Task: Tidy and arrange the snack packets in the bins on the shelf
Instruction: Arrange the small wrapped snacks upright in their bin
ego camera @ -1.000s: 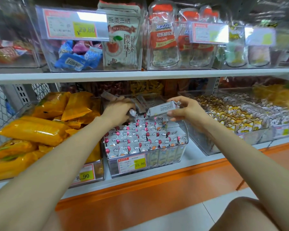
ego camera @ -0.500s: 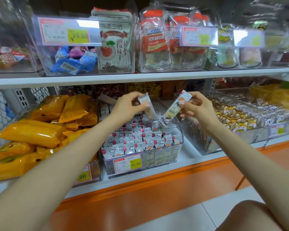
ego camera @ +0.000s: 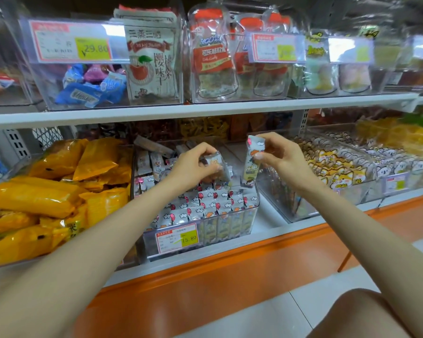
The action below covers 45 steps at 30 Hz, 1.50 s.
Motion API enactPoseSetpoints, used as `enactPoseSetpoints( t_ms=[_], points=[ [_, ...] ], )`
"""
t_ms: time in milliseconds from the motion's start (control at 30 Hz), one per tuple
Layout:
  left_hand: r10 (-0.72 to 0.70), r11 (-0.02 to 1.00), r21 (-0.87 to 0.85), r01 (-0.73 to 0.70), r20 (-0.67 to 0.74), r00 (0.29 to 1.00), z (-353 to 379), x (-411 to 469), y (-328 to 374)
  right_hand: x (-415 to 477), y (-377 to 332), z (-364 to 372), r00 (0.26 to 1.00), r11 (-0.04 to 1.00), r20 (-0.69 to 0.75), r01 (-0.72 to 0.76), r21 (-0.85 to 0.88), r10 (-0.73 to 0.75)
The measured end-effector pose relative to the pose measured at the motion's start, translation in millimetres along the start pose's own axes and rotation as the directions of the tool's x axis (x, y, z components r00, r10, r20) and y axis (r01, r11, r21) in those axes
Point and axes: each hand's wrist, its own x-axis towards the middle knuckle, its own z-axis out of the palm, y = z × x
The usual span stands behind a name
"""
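Two bare arms are stretched forward over the lower shelf, and each hand is closed on one small snack packet. The left hand is held palm down above the middle bin, and a silver packet is pinched, tilted, between its thumb and curled fingers just over the rows of similar packets stood upright inside. The right hand is raised slightly higher near the bin's right rear corner. A longer packet is pinched near its top between thumb and fingertips, so that it hangs almost upright. Its lower end seems to reach the packets beneath, though contact cannot be made out. The two held packets are kept just beside each other, apart. A price label marked 15.80 is fixed to the bin's front wall. Yellow packets are heaped to the left, and fox-printed packets are lined up to the right. An upper shelf of clear bins is seen above, with an orange base and pale floor tiles below.
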Motion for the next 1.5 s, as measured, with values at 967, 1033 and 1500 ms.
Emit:
enactPoseSetpoints(
  t_ms=[967,1033,1500],
  points=[
    [-0.122,0.925,0.378,-0.045,0.406,0.906,33,18,-5,3,12,-1,0.999,1.0,0.039,0.007,-0.029,-0.005],
    [-0.129,0.926,0.374,-0.044,0.424,0.896,29,17,-4,3,11,1,0.998,0.999,0.056,0.011,-0.05,-0.009],
    [-0.105,0.973,0.229,0.014,0.39,0.915,16,12,-3,8,25,10,0.929,0.749,0.341,0.124,-0.651,0.143]
  ],
)
